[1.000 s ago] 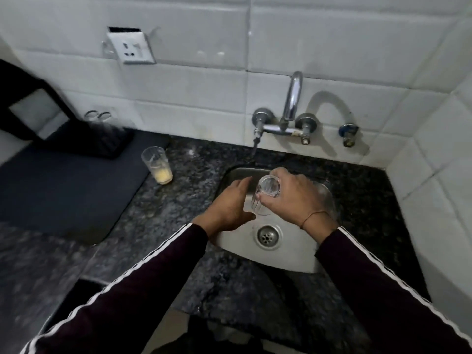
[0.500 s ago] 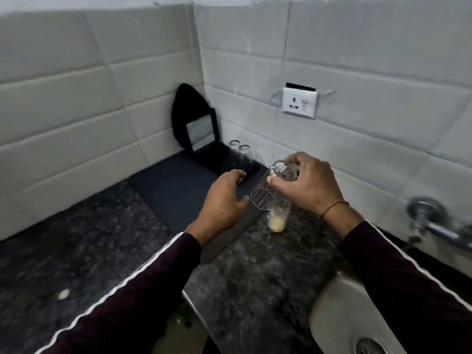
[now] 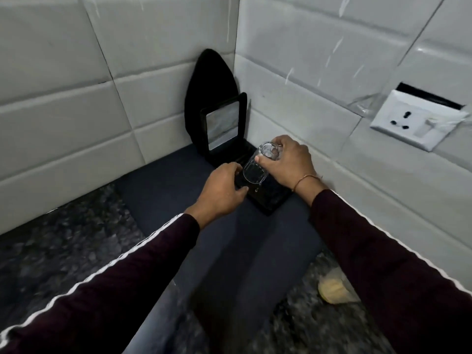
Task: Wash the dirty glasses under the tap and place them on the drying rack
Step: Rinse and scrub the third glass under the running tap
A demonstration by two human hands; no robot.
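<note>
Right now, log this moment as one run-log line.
right hand: grips glass, inverted | left hand: touches black rack | placement: not yet done

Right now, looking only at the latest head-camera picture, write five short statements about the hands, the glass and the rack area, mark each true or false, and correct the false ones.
1. The right hand grips a clear glass by its base. True.
2. The glass is held mouth up. False: it is tilted, mouth down toward the black drying rack.
3. The left hand holds a second glass. False: it holds none; it is beside the glass at the rack's edge.
4. A white wall socket is on the tiles to the right. True.
5. The glass is full of yellow liquid. False: it looks empty.
</note>
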